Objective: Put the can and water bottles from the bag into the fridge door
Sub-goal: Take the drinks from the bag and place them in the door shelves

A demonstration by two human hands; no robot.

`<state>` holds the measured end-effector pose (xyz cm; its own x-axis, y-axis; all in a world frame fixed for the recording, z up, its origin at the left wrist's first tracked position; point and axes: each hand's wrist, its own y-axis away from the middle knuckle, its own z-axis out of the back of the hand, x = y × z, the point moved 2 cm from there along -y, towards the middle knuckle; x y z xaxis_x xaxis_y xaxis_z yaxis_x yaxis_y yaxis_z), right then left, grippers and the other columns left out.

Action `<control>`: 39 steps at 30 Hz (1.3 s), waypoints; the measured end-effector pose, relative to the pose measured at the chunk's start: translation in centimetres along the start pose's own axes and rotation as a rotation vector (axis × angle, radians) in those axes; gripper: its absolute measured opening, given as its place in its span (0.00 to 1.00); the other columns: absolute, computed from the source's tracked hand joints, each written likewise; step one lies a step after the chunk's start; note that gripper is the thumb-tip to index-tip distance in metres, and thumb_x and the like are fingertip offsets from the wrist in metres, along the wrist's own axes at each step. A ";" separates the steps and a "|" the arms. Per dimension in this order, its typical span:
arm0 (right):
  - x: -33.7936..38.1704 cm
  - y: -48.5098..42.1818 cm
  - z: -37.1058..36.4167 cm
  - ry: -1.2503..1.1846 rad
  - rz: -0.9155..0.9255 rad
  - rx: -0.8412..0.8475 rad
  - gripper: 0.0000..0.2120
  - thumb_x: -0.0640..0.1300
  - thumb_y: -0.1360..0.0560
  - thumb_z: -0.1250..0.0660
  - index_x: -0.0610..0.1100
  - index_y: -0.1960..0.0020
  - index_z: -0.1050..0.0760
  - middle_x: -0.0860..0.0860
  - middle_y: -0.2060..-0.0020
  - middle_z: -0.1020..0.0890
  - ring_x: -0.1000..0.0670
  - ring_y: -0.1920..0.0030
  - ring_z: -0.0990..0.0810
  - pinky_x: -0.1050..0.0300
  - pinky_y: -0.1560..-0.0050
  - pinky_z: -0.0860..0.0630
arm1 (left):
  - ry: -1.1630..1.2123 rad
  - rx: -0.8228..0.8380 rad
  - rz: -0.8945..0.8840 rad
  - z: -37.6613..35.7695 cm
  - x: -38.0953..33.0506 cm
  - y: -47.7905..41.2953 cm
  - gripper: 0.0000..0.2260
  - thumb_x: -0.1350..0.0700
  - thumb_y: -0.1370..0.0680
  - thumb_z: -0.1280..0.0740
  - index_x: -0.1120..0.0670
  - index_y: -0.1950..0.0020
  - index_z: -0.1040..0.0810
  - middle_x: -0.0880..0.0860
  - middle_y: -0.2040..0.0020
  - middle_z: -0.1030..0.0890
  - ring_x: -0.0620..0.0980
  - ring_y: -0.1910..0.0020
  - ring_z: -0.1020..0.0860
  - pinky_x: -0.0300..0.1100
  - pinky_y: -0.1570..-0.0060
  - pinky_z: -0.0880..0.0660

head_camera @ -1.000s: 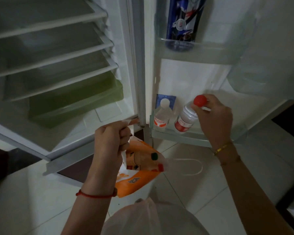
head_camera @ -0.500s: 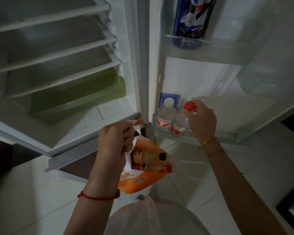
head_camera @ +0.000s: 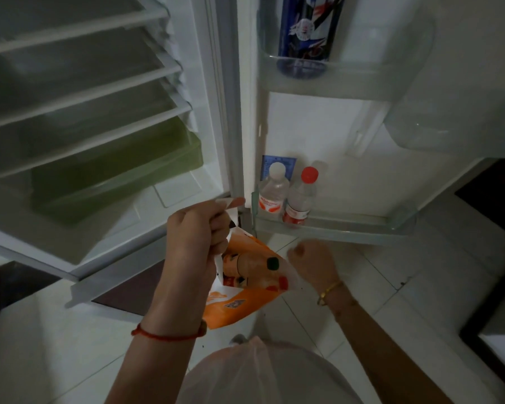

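Head view: an orange-and-white plastic shopping bag [head_camera: 239,298] is held up by its white handle in the left hand [head_camera: 197,228], fingers [head_camera: 220,221] curled tight around the handle, in front of the open white fridge. Inside the bag, more bottles are seen through the opening, with one dark green cap [head_camera: 273,261] and one red cap [head_camera: 283,283] showing. The right hand [head_camera: 311,259] is seen just right of the bag's mouth, below the lowest door shelf, fingers loosely curled into a half-closed fist with nothing in them; slight motion blur is noted. A gold bangle [head_camera: 328,293] is worn on the right wrist, a red string bracelet [head_camera: 166,335] on the left. On the clear plastic bottom shelf of the fridge door [head_camera: 347,225], two clear plastic water bottles are stood upright side by side at the left end, touching or nearly so: a white-capped bottle with red-and-white label [head_camera: 273,193] on the left, a red-capped bottle with red label [head_camera: 301,199] on the right. A small blue sticker [head_camera: 279,164] is seen on the door wall behind them. On the clear upper door shelf [head_camera: 362,80], a tall blue, white and red printed can [head_camera: 306,30] is stood upright. In the fridge body, white wire-edged shelves [head_camera: 79,91] and a green translucent drawer [head_camera: 117,176] are seen. The floor is of pale tiles [head_camera: 362,275].
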<state>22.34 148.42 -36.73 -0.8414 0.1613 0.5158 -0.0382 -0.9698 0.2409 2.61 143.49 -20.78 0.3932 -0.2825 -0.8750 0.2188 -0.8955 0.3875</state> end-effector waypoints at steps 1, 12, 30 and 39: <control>-0.7 0.2 -1.8 -0.018 -0.076 0.161 0.19 0.49 0.24 0.35 0.42 0.72 0.30 0.50 0.76 0.29 0.51 0.73 0.30 0.60 0.69 0.31 | -0.002 0.005 0.000 0.0 0.0 0.1 0.12 0.64 0.21 0.41 0.65 0.48 0.18 0.46 0.77 0.40 0.41 0.80 0.44 0.33 0.82 0.46; -2.5 -0.2 -9.6 -0.461 -0.437 0.206 0.24 0.55 0.28 0.29 0.31 0.53 0.20 0.36 0.56 0.16 0.41 0.59 0.18 0.50 0.58 0.20 | -0.023 0.073 0.029 1.1 0.0 1.2 0.12 0.63 0.20 0.41 0.64 0.49 0.19 0.45 0.78 0.40 0.40 0.82 0.44 0.32 0.83 0.45; 3.0 5.1 -1.5 -0.106 0.101 -0.253 0.15 0.60 0.31 0.31 0.48 0.57 0.20 0.52 0.65 0.19 0.52 0.64 0.22 0.69 0.65 0.34 | 0.030 0.009 0.025 3.0 -0.3 1.1 0.12 0.64 0.20 0.40 0.63 0.54 0.17 0.47 0.77 0.39 0.41 0.82 0.43 0.33 0.82 0.46; 3.1 6.2 11.8 -0.156 0.233 -0.584 0.15 0.50 0.30 0.27 0.42 0.48 0.21 0.48 0.55 0.19 0.53 0.59 0.22 0.53 0.54 0.20 | 0.006 0.058 -0.010 -1.0 0.0 0.9 0.10 0.65 0.20 0.40 0.63 0.50 0.18 0.44 0.80 0.38 0.40 0.82 0.42 0.32 0.83 0.43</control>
<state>25.85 145.03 -23.98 -0.7768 -0.0836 0.6242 -0.1877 -0.9154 -0.3562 3.73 143.07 -20.10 0.3963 -0.2717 -0.8770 0.1711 -0.9166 0.3613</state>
